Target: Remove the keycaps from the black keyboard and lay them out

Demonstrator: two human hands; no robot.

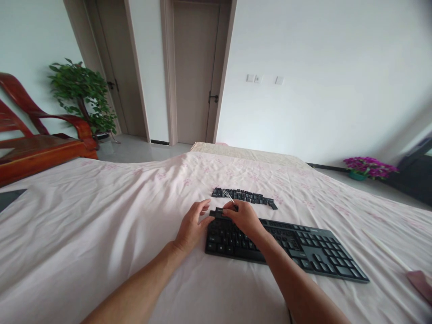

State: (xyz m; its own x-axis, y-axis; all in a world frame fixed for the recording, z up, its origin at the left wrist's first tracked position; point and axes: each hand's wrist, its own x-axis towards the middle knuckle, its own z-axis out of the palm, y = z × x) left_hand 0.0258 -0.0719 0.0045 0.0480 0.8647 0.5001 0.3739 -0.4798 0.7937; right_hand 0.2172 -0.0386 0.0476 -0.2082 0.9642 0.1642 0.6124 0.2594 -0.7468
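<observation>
A black keyboard (pixel 303 249) lies on the pink sheet, angled toward the right. My left hand (pixel 191 225) rests at its upper left corner, fingers curved against the edge. My right hand (pixel 243 217) sits over the top left keys, pinched on a thin metal tool (pixel 228 195) that sticks up and away from me. Just beyond the hands lies a row of loose black keycaps (pixel 245 196) on the sheet.
The pink flowered sheet (pixel 101 234) covers a wide surface. A red wooden chair (pixel 37 139) and a green plant (pixel 83 96) stand at the left, purple flowers (pixel 369 167) at the right. A thin white stick (pixel 384 247) lies near the right edge.
</observation>
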